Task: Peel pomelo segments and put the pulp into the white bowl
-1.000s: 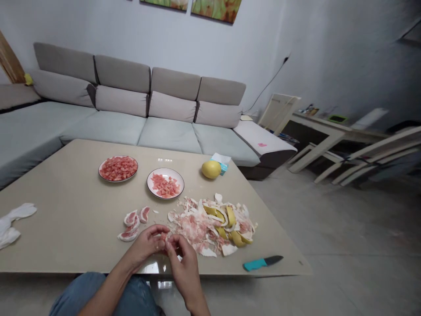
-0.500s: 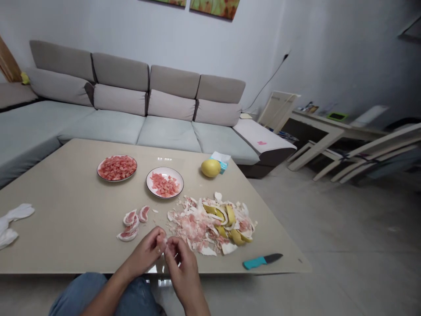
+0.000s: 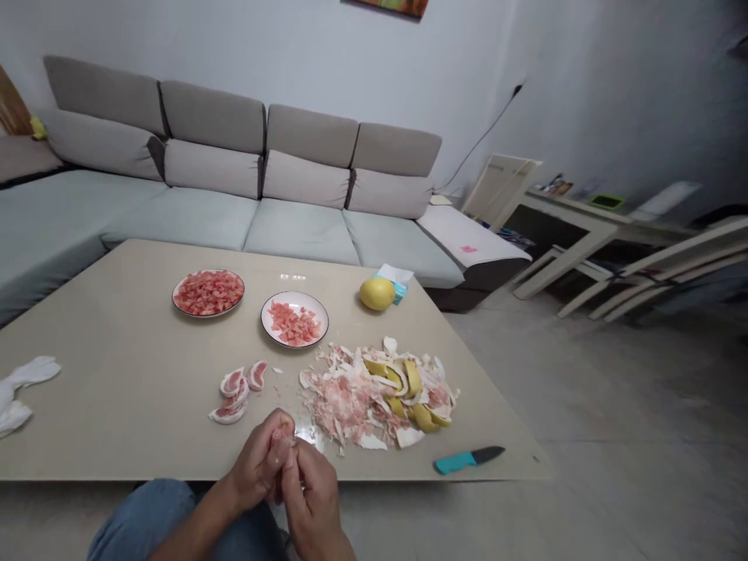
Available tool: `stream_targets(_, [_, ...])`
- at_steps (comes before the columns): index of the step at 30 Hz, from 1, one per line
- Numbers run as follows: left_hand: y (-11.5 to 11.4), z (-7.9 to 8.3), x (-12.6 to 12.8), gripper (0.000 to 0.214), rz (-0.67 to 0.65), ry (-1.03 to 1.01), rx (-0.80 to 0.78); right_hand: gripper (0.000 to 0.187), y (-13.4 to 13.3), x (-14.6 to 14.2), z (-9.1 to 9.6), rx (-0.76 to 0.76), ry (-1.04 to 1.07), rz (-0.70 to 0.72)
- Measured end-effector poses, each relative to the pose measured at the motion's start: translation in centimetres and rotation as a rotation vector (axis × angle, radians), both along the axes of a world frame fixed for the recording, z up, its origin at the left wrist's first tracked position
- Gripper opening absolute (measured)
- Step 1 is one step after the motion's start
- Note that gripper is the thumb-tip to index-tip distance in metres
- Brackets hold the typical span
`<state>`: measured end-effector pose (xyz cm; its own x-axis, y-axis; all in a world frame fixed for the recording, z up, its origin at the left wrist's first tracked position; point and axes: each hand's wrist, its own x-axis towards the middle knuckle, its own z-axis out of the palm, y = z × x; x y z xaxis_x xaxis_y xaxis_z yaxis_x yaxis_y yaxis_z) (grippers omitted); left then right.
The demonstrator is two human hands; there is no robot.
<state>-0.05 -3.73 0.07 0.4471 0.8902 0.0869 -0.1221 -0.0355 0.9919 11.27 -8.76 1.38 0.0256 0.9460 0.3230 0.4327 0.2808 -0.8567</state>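
Observation:
My left hand is closed round a pink pomelo segment, mostly hidden by the fingers. Against it my right hand pinches at the same piece, thumb and fingertips together. Both hands are at the table's near edge. Beyond them lie several pomelo segments still in white skin. A heap of pomelo peel and membrane spreads to the right of my hands. Farther back, one plate bears some pink pulp pieces, and another plate is piled with pomelo pulp.
A knife with a teal handle lies near the table's right front corner. A whole yellow pomelo rests by a tissue pack. Crumpled white tissue is at the left. Behind the table stands a grey sofa.
My hands have come closer together. The right hand has shifted slightly left and down, and its fingers are more tightly closed. The view has tilted down a little.

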Motion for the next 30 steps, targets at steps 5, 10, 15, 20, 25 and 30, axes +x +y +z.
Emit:
stream_targets(5, [-0.6,-0.3,0.1,0.045,-0.065,-0.054,-0.163,0.050,0.0,-0.5,-0.3,-0.023,0.116,0.008])
stream_targets(10, [-0.8,0.1,0.3,0.048,0.008,-0.089,-0.227,0.050,0.1,-0.6,-0.3,-0.153,0.345,0.046])
stream_targets(15, [-0.7,0.0,0.4,0.051,0.068,-0.067,-0.216,0.046,0.5,-0.9,0.1,-0.266,0.611,0.097])
stream_targets(20, [-0.4,-0.1,0.7,0.045,0.075,-0.117,-0.293,0.043,1.2,-0.2,0.4,-0.346,0.799,0.206])
stream_targets(25, [0.4,0.1,0.8,0.033,0.012,-0.336,-0.518,0.041,2.0,1.1,0.1,-0.400,0.757,0.224])
stream_targets(30, [1.3,0.3,0.8,0.024,-0.015,-0.543,-0.596,0.044,2.5,2.2,0.1,-0.391,0.516,0.143])
